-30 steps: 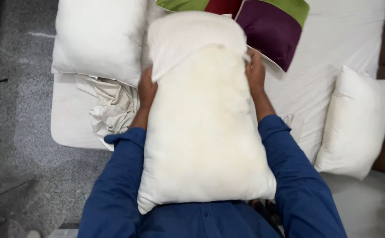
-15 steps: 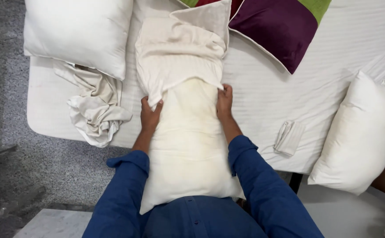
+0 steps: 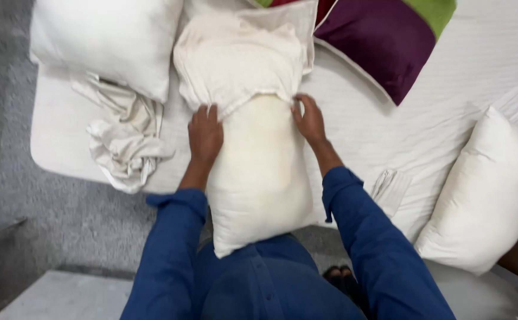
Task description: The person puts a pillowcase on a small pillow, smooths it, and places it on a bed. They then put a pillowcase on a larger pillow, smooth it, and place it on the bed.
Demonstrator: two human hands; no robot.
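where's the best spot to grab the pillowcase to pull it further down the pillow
Probably at its open hem, at both side edges, where the left hand and right hand already sit. The pillowcase covers only the far end of the bare pillow, and its hem bunches across the middle. Coming from the near end with one hand per side looks best, since the pillow lies lengthwise toward the person.

White bed (image 3: 389,127) bears pillows (image 3: 107,41); crumpled cloth (image 3: 125,142); purple-green cushion (image 3: 383,38).

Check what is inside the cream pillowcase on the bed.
The far end of a yellowed pillow sits inside the cream pillowcase; its near half sticks out. How far in it reaches is covered. Both hands grip the opening.
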